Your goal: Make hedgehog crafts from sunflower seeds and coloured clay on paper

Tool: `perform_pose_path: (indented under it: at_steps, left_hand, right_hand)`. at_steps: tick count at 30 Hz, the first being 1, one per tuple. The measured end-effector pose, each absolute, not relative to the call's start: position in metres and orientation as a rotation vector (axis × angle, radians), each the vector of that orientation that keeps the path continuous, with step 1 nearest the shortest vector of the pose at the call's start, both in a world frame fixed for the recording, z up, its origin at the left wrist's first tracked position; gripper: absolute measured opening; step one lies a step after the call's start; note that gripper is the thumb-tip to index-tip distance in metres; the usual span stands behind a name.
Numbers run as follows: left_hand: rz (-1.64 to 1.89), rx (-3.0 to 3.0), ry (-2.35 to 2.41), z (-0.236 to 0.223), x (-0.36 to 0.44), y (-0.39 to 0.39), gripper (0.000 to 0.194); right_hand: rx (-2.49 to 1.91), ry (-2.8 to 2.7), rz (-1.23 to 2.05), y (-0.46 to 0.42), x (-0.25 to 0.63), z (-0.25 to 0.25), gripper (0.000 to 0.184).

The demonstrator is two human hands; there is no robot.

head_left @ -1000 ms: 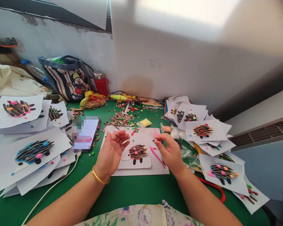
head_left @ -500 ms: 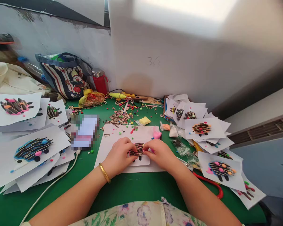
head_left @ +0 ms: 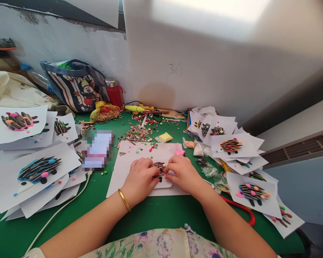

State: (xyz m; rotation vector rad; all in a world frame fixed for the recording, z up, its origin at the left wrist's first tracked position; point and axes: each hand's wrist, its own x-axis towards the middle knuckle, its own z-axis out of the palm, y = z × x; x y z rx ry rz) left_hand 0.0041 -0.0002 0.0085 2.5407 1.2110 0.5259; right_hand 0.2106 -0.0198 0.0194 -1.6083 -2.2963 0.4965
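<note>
Both hands, left (head_left: 141,178) and right (head_left: 183,176), have curled fingers at the seed hedgehog (head_left: 159,170), lying left-to-right; far left, yellow bag (head_left: 105,111) contains reddish strands.

White paper (head_left: 121,182): thin, smooth, not shiny
Seeds (head_left: 136,134): hard-looking shells, dull
Table top (head_left: 150,215): smooth and green
Bangle (head_left: 124,200): shiny gold-coloured metal
Flask lid (head_left: 111,82): shiny, silvery metal
Striped bag (head_left: 70,87): looks like cloth
Small clear bags (head_left: 210,170): crinkly, shiny plastic
Red handle (head_left: 242,209): smooth, shiny, looks like plastic
Left wall (head_left: 70,44): rough, patchy paint
</note>
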Motion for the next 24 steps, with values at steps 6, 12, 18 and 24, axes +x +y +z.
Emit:
perform_pose_path:
  at_steps: [6, 12, 18, 24]
  left_hand:
    - [0.565, 2.565, 1.194, 0.0063, 0.0051, -0.0014, 0.005]
    - [0.577, 2.559, 1.192, 0.0058, 0.0054, -0.0015, 0.004]
    - [0.574, 2.562, 1.188, 0.0053, 0.0050, -0.0018, 0.002]
    - [0.585, 2.572, 1.189, 0.0047, 0.0052, -0.0013, 0.001]
  right_hand:
    - [-1.634, -2.321, 0.511, -0.0200, 0.2056, 0.0171, 0.009]
    - [-1.636, -2.320, 0.532, -0.0182, 0.2052, 0.0132, 0.008]
    - [-1.631, -2.334, 0.542, -0.0188, 0.2031, 0.0125, 0.008]
    - [-1.696, -2.364, 0.498, -0.0192, 0.2032, 0.0189, 0.014]
